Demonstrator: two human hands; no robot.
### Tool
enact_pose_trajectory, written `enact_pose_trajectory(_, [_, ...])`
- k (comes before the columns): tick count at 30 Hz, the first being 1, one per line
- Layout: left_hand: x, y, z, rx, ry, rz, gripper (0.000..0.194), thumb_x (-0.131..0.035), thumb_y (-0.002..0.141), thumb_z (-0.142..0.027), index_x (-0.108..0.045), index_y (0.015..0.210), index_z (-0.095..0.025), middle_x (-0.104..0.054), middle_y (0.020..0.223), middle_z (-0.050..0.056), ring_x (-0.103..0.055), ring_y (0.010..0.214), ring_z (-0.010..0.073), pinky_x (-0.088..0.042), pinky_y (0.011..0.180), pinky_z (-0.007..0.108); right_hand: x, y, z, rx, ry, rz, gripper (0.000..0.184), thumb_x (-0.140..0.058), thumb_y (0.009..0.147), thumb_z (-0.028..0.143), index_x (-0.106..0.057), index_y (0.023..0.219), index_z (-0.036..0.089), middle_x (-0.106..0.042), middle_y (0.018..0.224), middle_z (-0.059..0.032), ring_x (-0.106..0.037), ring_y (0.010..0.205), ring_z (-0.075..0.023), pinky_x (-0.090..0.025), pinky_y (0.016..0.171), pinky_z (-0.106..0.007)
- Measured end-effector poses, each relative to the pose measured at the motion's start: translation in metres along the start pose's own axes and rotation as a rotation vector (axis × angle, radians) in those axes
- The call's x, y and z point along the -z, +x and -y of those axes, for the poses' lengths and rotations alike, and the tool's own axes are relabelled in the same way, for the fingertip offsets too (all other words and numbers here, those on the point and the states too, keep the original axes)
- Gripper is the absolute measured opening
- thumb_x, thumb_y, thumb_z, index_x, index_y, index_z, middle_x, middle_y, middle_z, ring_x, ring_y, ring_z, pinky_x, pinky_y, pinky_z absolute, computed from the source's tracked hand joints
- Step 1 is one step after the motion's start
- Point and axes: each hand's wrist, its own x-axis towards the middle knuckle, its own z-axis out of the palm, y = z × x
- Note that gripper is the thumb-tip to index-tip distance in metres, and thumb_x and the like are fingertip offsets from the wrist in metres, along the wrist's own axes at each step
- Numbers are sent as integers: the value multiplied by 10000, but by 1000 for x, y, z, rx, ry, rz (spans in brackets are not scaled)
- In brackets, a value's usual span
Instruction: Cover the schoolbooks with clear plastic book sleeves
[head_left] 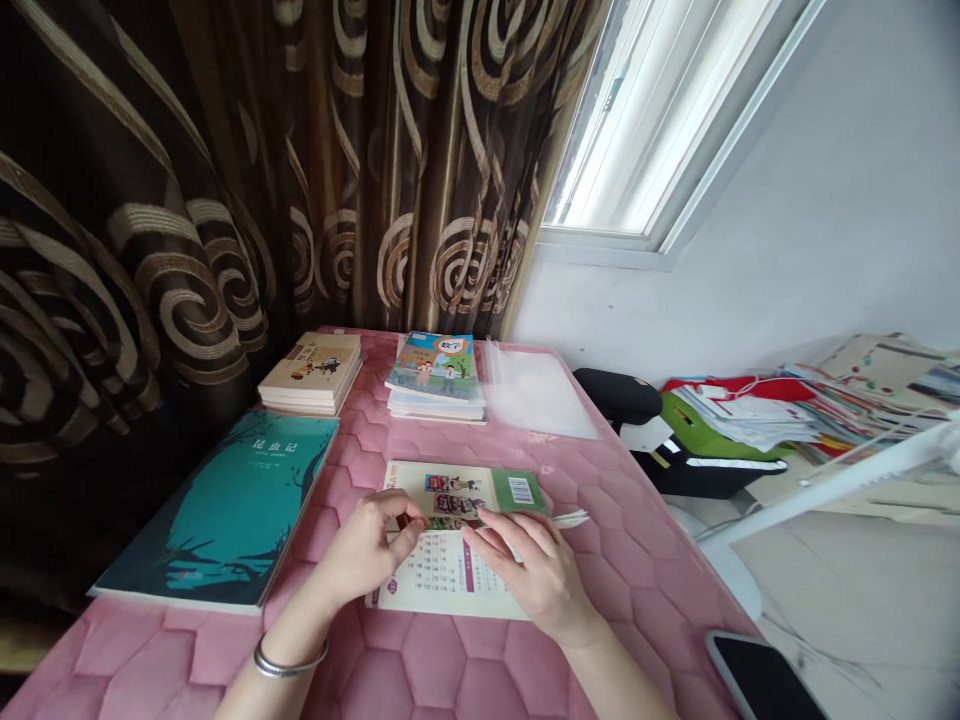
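A thin booklet (457,590) lies opened on the pink padded surface. Its lower part shows a printed page, while the upper part is a cover (401,487) with small pictures, a green band and a barcode. My left hand (367,550) is closed in a pinch at the cover's near edge, left of the middle. On the right side, my right hand (536,570) has its thumb and fingers about the same edge. Some page edges (571,519) stick out beyond the right fingers. Parts of the booklet are hidden under both hands.
A large teal book (240,510) lies at left, with a stack of tan books (311,370) behind it. Textbooks (435,365) and clear plastic sleeves (536,390) are at the back. A phone (761,675) and white lamp arm (832,485) stand at right.
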Motion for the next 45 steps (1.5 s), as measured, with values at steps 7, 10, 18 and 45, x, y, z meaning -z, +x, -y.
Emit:
enact_pose_trajectory(7, [7, 1, 3, 18, -49, 11, 172, -527, 864, -287, -638, 780, -184, -680, 801, 26, -619, 771, 156, -432, 701, 242, -1, -3, -1, -7, 17, 25, 419, -655, 832, 37, -662, 1149, 311, -716, 1072, -6, -594, 942, -152, -465, 862, -328])
enact_pose_trajectory(10, [9, 1, 5, -13, -80, 42, 184, -548, 862, -317, -633, 770, -182, -669, 770, 23, -610, 749, 153, -436, 703, 247, -1, -6, -2, -14, 15, 38, 435, -647, 837, 38, -652, 1166, 322, -712, 1083, -5, -600, 944, -149, -466, 863, -326])
enact_pose_trajectory(18, [17, 1, 12, 14, -131, -3, 226, -564, 865, -364, -653, 782, -173, -668, 785, 35, -606, 741, 151, -439, 685, 244, -3, -7, -3, -28, 2, 10, 470, -665, 823, 41, -647, 1177, 350, -717, 1060, 5, -611, 923, -144, -468, 861, -320])
enact_pose_trajectory(45, [16, 1, 11, 66, -156, -87, 203, -586, 833, -360, -664, 840, -172, -678, 816, 39, -576, 695, 139, -444, 647, 240, -5, -9, -2, -63, -16, -22, 442, -632, 843, 34, -633, 1207, 283, -700, 1007, -28, -605, 929, -155, -492, 888, -326])
